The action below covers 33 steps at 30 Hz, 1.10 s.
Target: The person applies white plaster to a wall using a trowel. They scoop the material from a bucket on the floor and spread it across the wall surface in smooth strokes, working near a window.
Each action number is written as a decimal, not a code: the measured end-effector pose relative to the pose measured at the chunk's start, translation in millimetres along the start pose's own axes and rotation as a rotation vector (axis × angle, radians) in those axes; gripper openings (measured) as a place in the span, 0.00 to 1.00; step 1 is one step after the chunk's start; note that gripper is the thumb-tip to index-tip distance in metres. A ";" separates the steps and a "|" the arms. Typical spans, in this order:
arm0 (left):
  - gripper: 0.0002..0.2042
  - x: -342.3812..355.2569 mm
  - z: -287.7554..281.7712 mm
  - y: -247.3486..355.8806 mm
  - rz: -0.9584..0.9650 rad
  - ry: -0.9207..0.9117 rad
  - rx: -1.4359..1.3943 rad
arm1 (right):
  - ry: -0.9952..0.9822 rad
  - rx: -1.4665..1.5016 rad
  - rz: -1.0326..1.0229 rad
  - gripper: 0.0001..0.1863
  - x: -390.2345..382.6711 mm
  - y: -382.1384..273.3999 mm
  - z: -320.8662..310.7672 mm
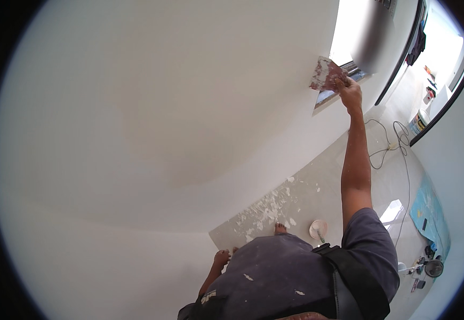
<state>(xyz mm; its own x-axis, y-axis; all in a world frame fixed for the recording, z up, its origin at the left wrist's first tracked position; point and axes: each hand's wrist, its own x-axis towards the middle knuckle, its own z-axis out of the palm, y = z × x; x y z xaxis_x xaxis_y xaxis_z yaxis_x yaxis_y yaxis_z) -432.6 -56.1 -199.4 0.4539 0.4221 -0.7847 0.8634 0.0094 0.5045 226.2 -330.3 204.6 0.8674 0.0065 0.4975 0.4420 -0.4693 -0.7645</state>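
Note:
My right arm stretches up toward the window edge. My right hand point(350, 92) is closed on a wide putty knife point(325, 74), whose reddish blade is smeared with white putty. The blade is held at the right end of a large white wall point(216, 69), in front of the window's edge; I cannot tell if it touches. A darker, beige patch point(200, 144) spreads over the wall's middle. Low beside my body, my left hand point(222, 258) has its fingers curled. Whether it holds anything is too small to make out.
A round pinkish pan point(318, 229) with a green-handled tool stands on the floor near my bare foot point(280, 228). White putty scraps point(269, 208) litter the floor along the wall. A grey cable point(402, 144), a paint bucket point(420, 121) and a blue sheet point(429, 213) lie right.

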 end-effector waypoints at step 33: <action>0.24 4.2 10.7 -31.3 0.092 0.051 0.159 | -0.372 0.345 -0.357 0.16 -139.8 -281.6 58.6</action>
<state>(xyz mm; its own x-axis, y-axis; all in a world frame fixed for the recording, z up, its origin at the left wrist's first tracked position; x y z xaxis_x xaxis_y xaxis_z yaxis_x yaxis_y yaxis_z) -455.4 -64.4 -222.3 0.5247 0.4595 -0.7166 0.8443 -0.1733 0.5071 -6.1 -147.3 326.3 0.6467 0.4465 0.6184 0.7140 -0.0691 -0.6967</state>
